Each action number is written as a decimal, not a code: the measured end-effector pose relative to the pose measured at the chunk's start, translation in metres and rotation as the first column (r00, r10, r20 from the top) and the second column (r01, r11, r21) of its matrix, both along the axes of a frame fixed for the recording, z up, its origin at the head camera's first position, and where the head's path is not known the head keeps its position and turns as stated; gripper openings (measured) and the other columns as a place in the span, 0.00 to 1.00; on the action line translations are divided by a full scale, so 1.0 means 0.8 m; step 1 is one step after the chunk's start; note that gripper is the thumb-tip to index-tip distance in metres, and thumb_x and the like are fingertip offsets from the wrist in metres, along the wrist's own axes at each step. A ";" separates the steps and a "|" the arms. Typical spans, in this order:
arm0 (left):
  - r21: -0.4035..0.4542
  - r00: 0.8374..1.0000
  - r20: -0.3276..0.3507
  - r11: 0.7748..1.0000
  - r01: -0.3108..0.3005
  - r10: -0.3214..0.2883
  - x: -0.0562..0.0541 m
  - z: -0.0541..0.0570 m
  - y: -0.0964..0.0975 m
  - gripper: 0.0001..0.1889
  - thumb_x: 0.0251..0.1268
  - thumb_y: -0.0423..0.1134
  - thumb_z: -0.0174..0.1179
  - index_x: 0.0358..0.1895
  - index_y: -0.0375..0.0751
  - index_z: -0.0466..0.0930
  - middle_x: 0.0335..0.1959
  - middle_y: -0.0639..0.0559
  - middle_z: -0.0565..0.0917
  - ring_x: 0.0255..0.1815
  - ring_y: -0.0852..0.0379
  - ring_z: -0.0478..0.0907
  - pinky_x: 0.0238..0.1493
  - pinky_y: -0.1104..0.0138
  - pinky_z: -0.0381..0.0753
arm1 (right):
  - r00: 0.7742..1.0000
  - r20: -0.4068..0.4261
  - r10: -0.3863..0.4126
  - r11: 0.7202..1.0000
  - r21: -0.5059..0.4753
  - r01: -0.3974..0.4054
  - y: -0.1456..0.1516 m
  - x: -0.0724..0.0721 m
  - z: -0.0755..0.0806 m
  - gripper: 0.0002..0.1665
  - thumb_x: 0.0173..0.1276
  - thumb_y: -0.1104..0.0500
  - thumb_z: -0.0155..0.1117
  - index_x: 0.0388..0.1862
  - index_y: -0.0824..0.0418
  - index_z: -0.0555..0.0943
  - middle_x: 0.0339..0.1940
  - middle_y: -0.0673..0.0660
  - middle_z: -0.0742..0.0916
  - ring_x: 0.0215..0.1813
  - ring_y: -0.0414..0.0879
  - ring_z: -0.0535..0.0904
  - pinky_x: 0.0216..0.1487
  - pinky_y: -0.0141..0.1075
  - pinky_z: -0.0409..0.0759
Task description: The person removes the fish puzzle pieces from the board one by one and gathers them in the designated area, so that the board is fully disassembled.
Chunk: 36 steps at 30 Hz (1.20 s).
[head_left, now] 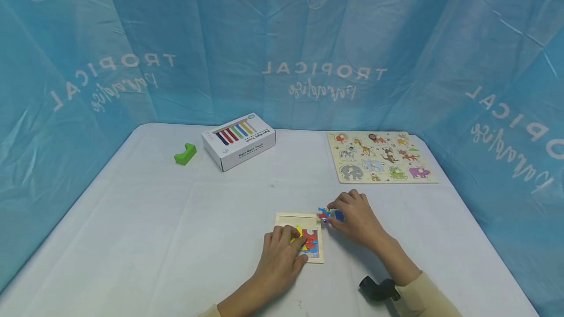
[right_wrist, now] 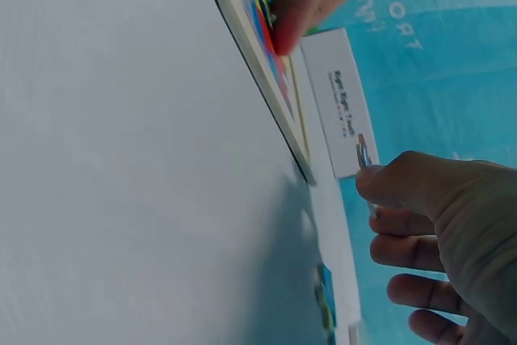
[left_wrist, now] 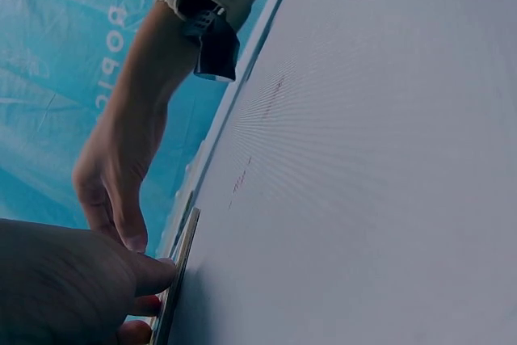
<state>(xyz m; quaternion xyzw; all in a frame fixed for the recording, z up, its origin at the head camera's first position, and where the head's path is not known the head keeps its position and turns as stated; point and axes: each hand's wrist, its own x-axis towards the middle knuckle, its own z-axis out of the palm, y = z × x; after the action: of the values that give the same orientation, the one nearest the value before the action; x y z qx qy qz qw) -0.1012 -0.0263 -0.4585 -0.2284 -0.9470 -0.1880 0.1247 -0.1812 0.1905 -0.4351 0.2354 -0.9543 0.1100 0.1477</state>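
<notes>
A small wooden puzzle tray point(head_left: 320, 253) lies on the table with red, blue and yellow jigsaw pieces point(head_left: 311, 238) in its lower part. My left hand point(head_left: 279, 253) rests over its left side, fingertips pressing on the pieces and the thumb at the near rim. Off the tray's far right corner, my right hand point(head_left: 354, 214) pinches a red and blue puzzle piece point(head_left: 323, 214) between thumb and forefinger. In the right wrist view that held piece point(right_wrist: 363, 151) appears edge-on, raised from the table. A blue piece point(head_left: 339, 215) lies beneath the right hand, partly hidden by it.
An animal peg puzzle board point(head_left: 383, 158) lies at the back right. A white box point(head_left: 240, 141) with a coloured picture stands at the back, beside a green curved block point(head_left: 185, 153). A black wrist device point(head_left: 379, 289) sits by the right sleeve. Blue curtains border the table.
</notes>
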 end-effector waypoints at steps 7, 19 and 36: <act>0.018 0.999 -0.047 1.000 0.001 0.000 0.001 -0.001 0.001 0.18 0.55 0.46 0.63 0.50 0.47 0.83 0.46 0.53 0.75 0.48 0.55 0.66 0.47 0.60 0.63 | 1.000 -0.018 -0.015 1.000 -0.019 0.015 0.020 0.000 0.007 0.16 0.48 0.51 0.76 0.37 0.54 0.86 0.36 0.49 0.84 0.42 0.45 0.71 0.45 0.41 0.68; 0.021 1.000 0.013 1.000 -0.004 0.004 0.001 -0.001 0.001 0.18 0.58 0.45 0.60 0.51 0.46 0.82 0.47 0.53 0.75 0.49 0.55 0.65 0.48 0.60 0.63 | 0.997 -0.002 -0.073 0.997 -0.022 0.073 0.059 0.003 0.006 0.17 0.49 0.53 0.75 0.38 0.55 0.86 0.35 0.50 0.83 0.42 0.47 0.72 0.41 0.40 0.65; 0.008 1.000 -0.005 1.000 -0.002 0.002 0.000 -0.001 0.001 0.17 0.57 0.45 0.60 0.50 0.46 0.82 0.47 0.53 0.75 0.49 0.55 0.65 0.48 0.60 0.64 | 0.987 0.013 -0.157 0.987 -0.027 0.158 0.109 0.010 -0.001 0.17 0.48 0.57 0.74 0.39 0.58 0.86 0.36 0.55 0.84 0.43 0.51 0.72 0.41 0.44 0.65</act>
<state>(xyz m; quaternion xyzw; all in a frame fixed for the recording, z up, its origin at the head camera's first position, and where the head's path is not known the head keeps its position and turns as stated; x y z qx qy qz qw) -0.1010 -0.0255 -0.4594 -0.2273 -0.9463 -0.1911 0.1280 -0.1730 0.2775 -0.4356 0.1565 -0.9691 0.1127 0.1539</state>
